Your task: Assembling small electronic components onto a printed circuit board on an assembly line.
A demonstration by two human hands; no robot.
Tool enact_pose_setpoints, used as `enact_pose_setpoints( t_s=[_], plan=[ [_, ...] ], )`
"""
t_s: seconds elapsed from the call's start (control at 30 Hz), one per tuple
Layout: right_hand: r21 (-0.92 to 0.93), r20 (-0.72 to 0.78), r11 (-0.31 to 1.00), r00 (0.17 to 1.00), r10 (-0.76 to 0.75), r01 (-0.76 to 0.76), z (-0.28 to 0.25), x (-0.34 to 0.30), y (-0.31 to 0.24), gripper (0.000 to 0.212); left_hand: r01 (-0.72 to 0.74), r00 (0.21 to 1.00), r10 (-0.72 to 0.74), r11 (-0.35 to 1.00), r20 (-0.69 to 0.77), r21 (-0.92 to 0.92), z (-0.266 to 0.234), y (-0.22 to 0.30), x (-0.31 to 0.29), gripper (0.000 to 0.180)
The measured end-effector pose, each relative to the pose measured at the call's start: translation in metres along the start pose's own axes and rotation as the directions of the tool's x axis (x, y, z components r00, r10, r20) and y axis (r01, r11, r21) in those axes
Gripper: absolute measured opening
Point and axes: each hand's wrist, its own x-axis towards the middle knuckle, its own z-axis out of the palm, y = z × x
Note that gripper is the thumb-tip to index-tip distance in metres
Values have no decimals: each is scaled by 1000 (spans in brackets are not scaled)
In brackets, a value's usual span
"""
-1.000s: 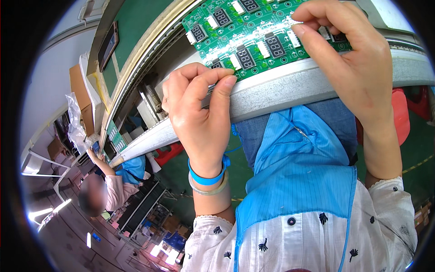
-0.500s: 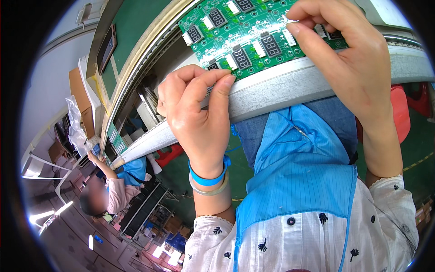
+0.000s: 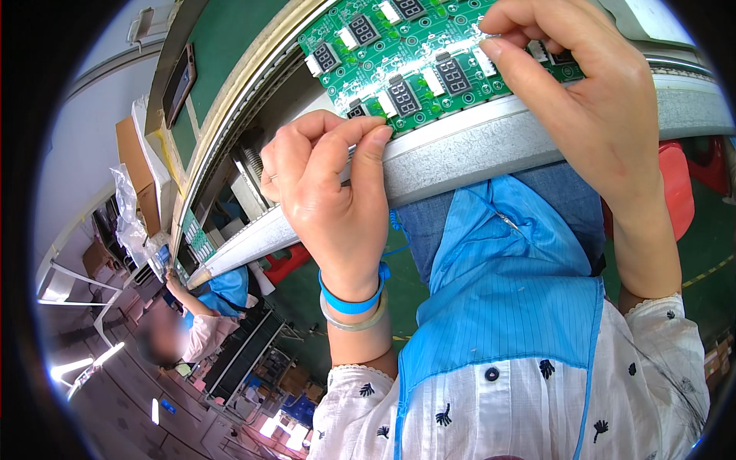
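A green circuit board [image 3: 418, 55] lies along a metal conveyor rail [image 3: 475, 146]. It carries several black three-digit display modules [image 3: 453, 74] and white connectors [image 3: 387, 104]. At the board's near left edge, my left hand [image 3: 330, 172] is closed, thumb and forefinger pinching there. Over the right part of the board, my right hand [image 3: 586, 92] has thumb and forefinger drawn together beside a white connector [image 3: 487, 63]. Whatever is between those fingertips is hidden or too small to make out. A blue band [image 3: 351, 307] and a pale bangle circle my left wrist.
At the far left, another person [image 3: 203, 330] works beside the same line, near more green boards [image 3: 199, 239]. A phone-like device [image 3: 179, 86] rests on the green surface beyond the rail. A cardboard box [image 3: 138, 172] stands farther left, and a red stool [image 3: 675, 188] is at right.
The board has shifted slightly left, and both my hands have moved with it, still pinched. The other person's arm at the far left has changed position.
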Motion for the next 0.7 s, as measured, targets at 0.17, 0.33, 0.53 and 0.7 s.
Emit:
enact_pose_setpoints(
  t_s=[0.17, 0.33, 0.53, 0.7],
  plan=[
    [-62, 43, 997, 998, 39, -36, 3, 0, 1, 9, -4, 1000, 3, 1000, 20, 15, -3, 2, 2, 15],
    [149, -398, 859, 825, -401, 489, 17, 1, 23, 10, 1, 1000, -1, 1000, 24, -6, -4, 0, 4, 17],
    [141, -74, 990, 997, -2, 12, 0, -3, 7, 10, 35, 999, -34, 998, 10, -51, -2, -2, 3, 17],
    [113, -28, 994, 1000, 7, -4, -3, -6, 8, 11, 111, 993, -118, 966, -16, -234, -5, -6, 6, 13]
  ],
)
